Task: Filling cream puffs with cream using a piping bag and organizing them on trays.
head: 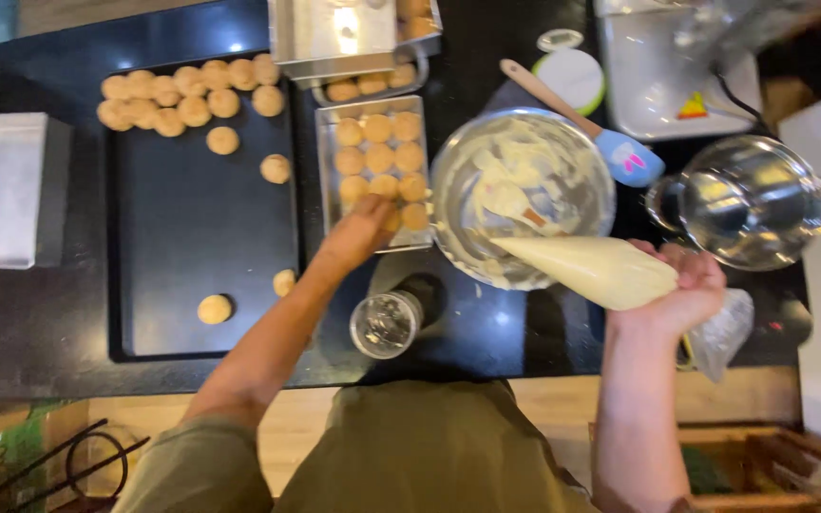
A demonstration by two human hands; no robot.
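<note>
A cream-filled piping bag (593, 271) is clenched in the right hand (684, 285), its tip laid over the rim of the steel bowl (523, 195). A pastry ball is reached for by the left hand (361, 230) in the small metal tray (379, 166); its grip cannot be told. Farther off, more balls are spread on a black tray (192, 228).

A black baking tray (192, 237) lies on the dark worktop (486, 332), with round dough balls clustered at its far left corner (187, 95) and a few scattered singly. A blue spatula (610, 142) with a wooden handle leans on a steel mixing bowl (563, 161). A lidded steel pot (748, 199) stands to the right. A clear glass (387, 323) stands near the front edge.
</note>
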